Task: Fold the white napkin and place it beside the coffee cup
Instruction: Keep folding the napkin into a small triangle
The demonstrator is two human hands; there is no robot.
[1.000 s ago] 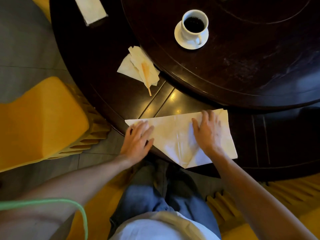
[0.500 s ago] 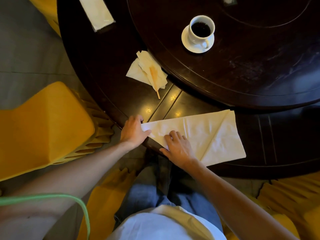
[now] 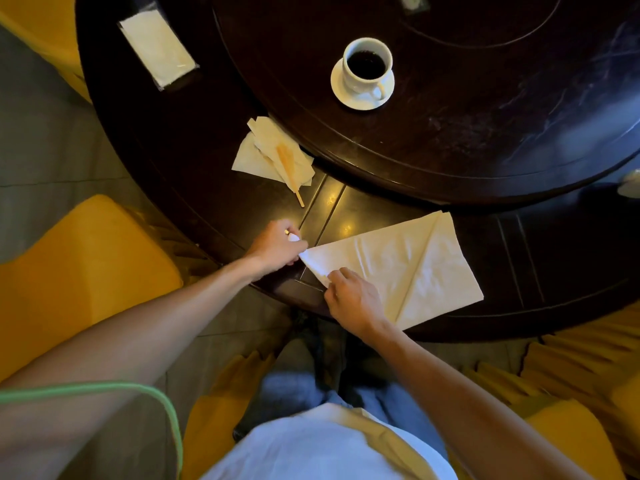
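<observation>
The dark round desk (image 3: 214, 188) carries a raised inner disc (image 3: 485, 133), where the coffee cup (image 3: 367, 65) stands on its saucer (image 3: 360, 98). The white napkin (image 3: 398, 268) lies flat at the desk's near edge, partly folded with a diagonal crease, well apart from the cup. The left hand (image 3: 277, 247) has its grip pinched on the napkin's left tip. The right hand (image 3: 353, 299) pinches the napkin's near edge, fingers curled.
</observation>
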